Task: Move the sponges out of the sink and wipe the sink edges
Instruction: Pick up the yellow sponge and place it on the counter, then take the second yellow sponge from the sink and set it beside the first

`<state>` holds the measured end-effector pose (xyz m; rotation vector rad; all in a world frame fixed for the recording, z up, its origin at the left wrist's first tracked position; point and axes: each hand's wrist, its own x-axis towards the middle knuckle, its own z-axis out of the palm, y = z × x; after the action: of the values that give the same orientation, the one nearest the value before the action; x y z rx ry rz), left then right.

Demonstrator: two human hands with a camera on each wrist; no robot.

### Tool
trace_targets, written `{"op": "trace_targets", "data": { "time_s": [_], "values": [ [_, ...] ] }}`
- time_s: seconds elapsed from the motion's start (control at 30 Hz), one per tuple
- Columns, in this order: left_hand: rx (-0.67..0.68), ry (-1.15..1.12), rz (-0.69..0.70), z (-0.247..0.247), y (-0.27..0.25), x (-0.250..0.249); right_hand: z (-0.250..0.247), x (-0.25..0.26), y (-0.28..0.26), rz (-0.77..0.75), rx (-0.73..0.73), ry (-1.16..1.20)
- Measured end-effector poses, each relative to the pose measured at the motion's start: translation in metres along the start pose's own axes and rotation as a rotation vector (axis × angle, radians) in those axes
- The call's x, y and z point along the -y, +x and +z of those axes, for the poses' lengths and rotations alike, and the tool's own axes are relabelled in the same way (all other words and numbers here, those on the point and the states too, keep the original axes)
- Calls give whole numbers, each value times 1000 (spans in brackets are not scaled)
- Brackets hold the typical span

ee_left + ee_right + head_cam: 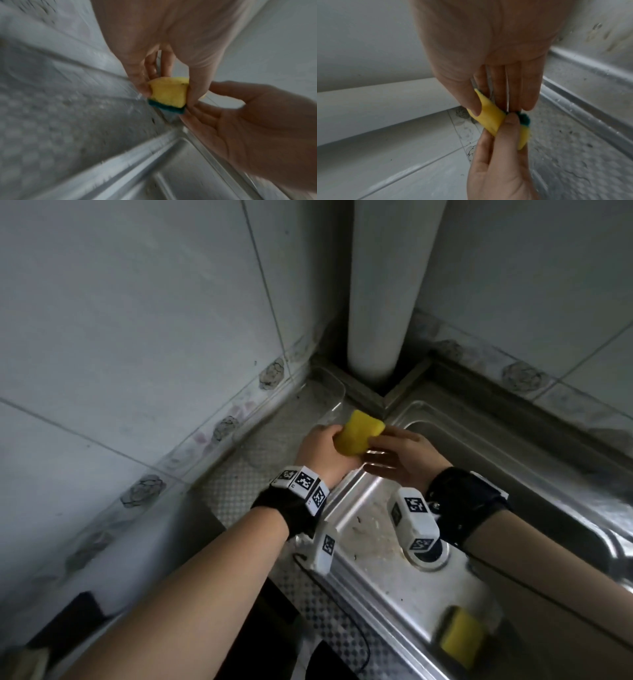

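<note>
A yellow sponge (356, 434) with a green scrub side is held over the back corner of the steel sink (373, 498), above its rim. My left hand (337, 445) grips one end of the sponge (167, 94) between thumb and fingers. My right hand (380, 451) meets it from the right. In the right wrist view, the right hand (489, 109) has its thumb laid on the sponge (489, 119) and straight fingers behind it. A second yellow sponge (460, 633) lies on the sink's near ledge, outside the basin.
A white pipe (383, 285) stands in the tiled corner, with a clear plastic container (329, 392) on the textured counter (239, 491) beside it. Crumbs and grime (370, 525) dot the sink ledge. The basin (513, 474) lies to the right.
</note>
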<state>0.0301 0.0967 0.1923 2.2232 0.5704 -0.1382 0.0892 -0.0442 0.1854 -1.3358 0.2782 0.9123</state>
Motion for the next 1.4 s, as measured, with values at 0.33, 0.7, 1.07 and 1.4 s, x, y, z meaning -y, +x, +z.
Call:
{"op": "trace_targets", "data": {
  "time_s": [0.33, 0.7, 1.07, 1.4],
  "values": [
    [-168, 233, -136, -89, 24, 78, 17, -23, 8, 71, 27, 11],
    [-50, 580, -69, -89, 5, 103, 0, -59, -5, 146, -18, -63],
    [-202, 248, 133, -48, -14, 36, -67, -67, -40, 154, -178, 9],
    [496, -7, -11, 143, -49, -28, -158, -130, -91, 241, -492, 121]
  ]
}}
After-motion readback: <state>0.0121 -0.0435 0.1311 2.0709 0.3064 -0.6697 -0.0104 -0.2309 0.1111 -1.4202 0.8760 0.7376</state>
